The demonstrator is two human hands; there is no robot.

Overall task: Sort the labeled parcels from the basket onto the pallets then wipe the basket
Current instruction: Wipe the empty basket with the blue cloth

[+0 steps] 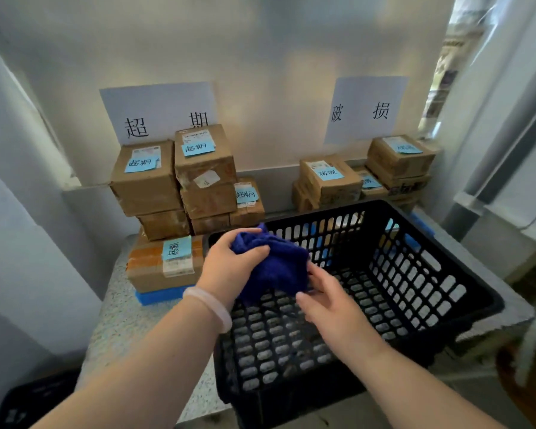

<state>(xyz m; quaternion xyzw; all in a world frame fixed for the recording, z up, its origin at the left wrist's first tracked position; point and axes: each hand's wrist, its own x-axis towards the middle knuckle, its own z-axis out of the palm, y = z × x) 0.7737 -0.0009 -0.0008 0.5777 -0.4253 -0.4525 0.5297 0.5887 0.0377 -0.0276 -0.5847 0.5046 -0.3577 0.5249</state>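
Over empty basket, your left hand curls round bunched cloth; right hand pinches its lower edge. Cloth looks soft, light, floppy: wad it into palm. Basket looks rigid, light, may slide: steady rim.

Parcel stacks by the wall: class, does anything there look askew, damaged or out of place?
Only mildly: in the left stack, the top box has a creased, dented front and sits crooked on the boxes below. Nothing has spilled or fallen.
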